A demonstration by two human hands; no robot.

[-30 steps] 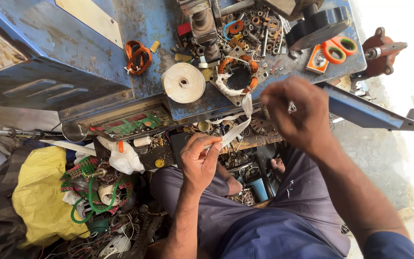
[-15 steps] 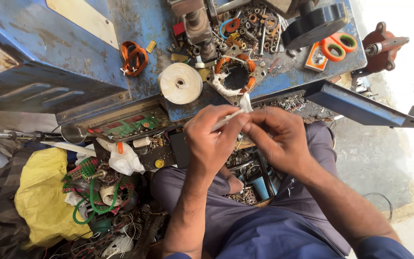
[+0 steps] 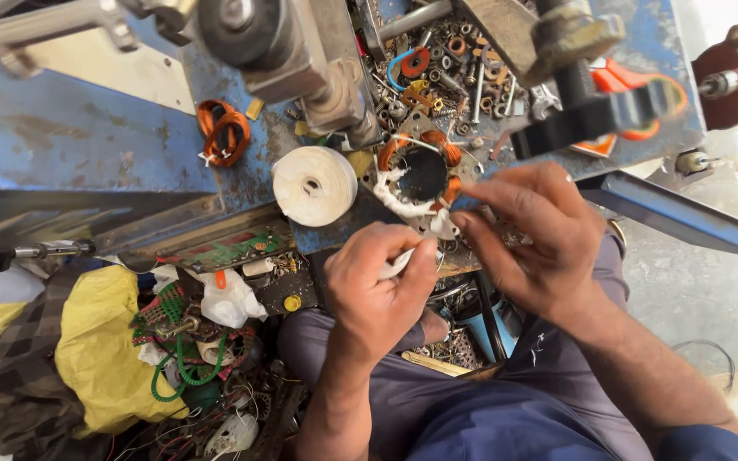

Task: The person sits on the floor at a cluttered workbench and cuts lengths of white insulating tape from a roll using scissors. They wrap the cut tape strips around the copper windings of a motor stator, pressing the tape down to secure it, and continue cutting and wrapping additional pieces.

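Left hand [image 3: 382, 290] curled shut around white strip [image 3: 396, 263], right hand [image 3: 540, 235] pinching strip's far end beside copper-wound stator [image 3: 420, 175] at blue bench [image 3: 87, 145] edge, wrists bent inward.

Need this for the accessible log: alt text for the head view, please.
Seen from above, a seated person's left hand and right hand pinch a white strip at the edge of a copper-wound stator on a cluttered blue bench. A white tape roll lies beside it; scrap parts and a yellow cloth lie below.
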